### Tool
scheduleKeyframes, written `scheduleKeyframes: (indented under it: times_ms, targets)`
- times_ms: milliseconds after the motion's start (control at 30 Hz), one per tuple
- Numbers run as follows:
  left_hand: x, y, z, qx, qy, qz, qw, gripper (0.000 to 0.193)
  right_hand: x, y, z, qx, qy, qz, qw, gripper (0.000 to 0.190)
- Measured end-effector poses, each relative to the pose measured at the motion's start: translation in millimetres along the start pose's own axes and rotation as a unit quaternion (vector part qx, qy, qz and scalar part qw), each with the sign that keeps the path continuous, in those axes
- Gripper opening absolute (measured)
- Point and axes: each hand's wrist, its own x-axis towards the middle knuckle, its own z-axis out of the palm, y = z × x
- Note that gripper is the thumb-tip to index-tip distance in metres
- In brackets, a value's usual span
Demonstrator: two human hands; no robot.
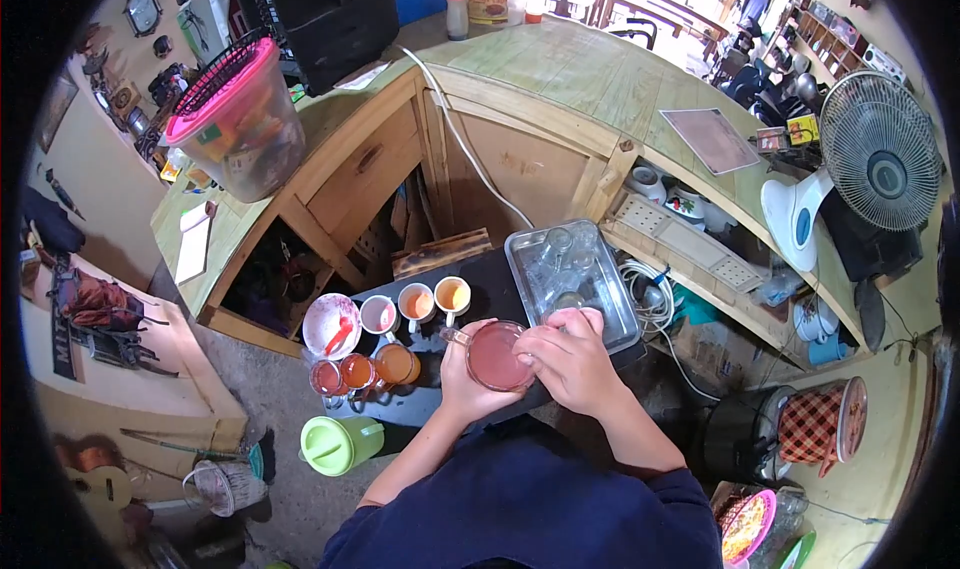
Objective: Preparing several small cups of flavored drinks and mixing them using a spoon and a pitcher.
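My left hand (459, 381) is wrapped around a glass mug (496, 355) of cloudy pinkish-red drink, held over the dark low table. At the mug's right rim are the bent fingers of my right hand (574, 366); whether they pinch something small is hidden. To the left stand three glass mugs of orange to red drink (397, 364). Behind them is a row of three cups, a white cup (379, 315) with pink contents, a second cup (416, 302) and a third cup (453, 295) with orange contents. A white bowl (322, 321) holds a red spoon (342, 334).
A metal tray (630, 329) with clear glassware lies at the right. A green lidded pitcher (341, 447) stands front left. Beyond, a wooden counter (540, 66) curves around, carrying a pink-lidded plastic bin (247, 149) and a fan (877, 156). A white cable (469, 145) hangs down its front.
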Motion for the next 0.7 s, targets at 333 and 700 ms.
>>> scheduleKeyframes:
  times_ms: [333, 700]
  targets:
    - [9, 17, 34, 0.006, 0.019, -0.010, 1.000, 0.083, -4, 32, -13, 0.111, -0.006, -0.044, 0.993, 0.014]
    - [16, 15, 58, 0.001, 0.028, -0.002, 1.000, 0.082, -9, 54, -18, 0.182, -0.005, 0.000, 0.983, 0.010]
